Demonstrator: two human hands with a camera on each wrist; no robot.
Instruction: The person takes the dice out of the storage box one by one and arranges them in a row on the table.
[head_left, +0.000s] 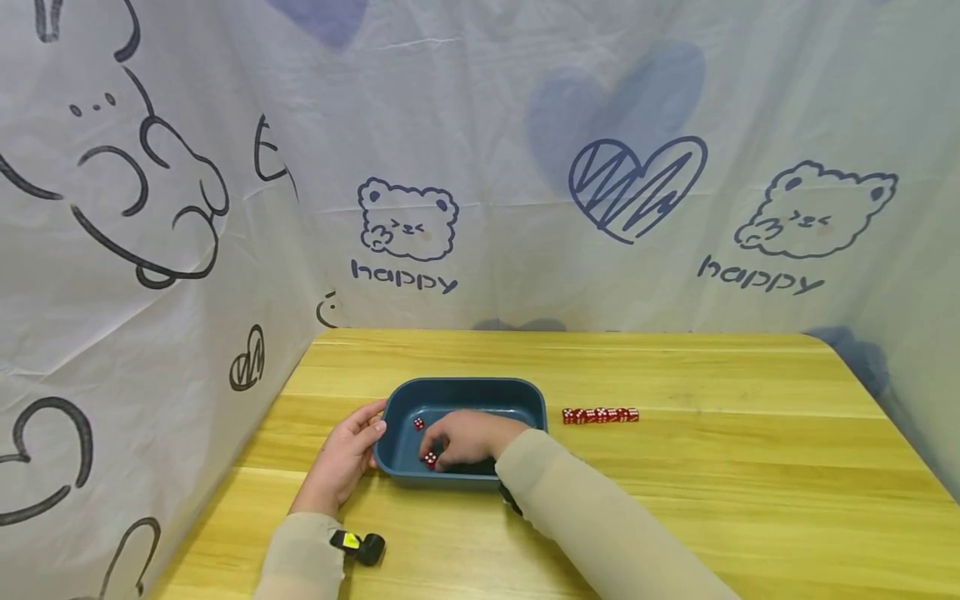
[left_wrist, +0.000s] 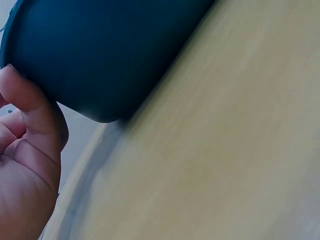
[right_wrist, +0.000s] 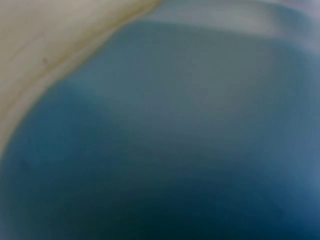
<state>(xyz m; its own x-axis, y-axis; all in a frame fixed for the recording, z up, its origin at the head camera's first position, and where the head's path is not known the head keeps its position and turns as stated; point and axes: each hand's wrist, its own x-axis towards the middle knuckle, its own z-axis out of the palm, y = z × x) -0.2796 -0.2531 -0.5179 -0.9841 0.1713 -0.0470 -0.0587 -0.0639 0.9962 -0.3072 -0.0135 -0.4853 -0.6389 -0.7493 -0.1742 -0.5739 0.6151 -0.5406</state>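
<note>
A dark blue rectangular tray [head_left: 461, 481] stands on the table. At its left end my left hand [head_left: 347, 450] grips the rim, thumb on top; in the left wrist view the thumb [left_wrist: 30, 105] lies against the tray wall [left_wrist: 100, 60]. My right hand [head_left: 468, 437] reaches down inside the tray, its thumb and index finger pinching a red die [head_left: 431, 458] with white dots. Another red die [head_left: 418, 423] lies on the tray floor near the left wall. Only a blurred blue tray surface [right_wrist: 175, 125] fills most of the right wrist view; the right fingers are out of it.
To the right of the tray, several red dice [head_left: 600, 416] stand side by side in a straight row on the wooden table [head_left: 712, 467]. White curtains [head_left: 495, 233] with drawings hang behind and along the left side.
</note>
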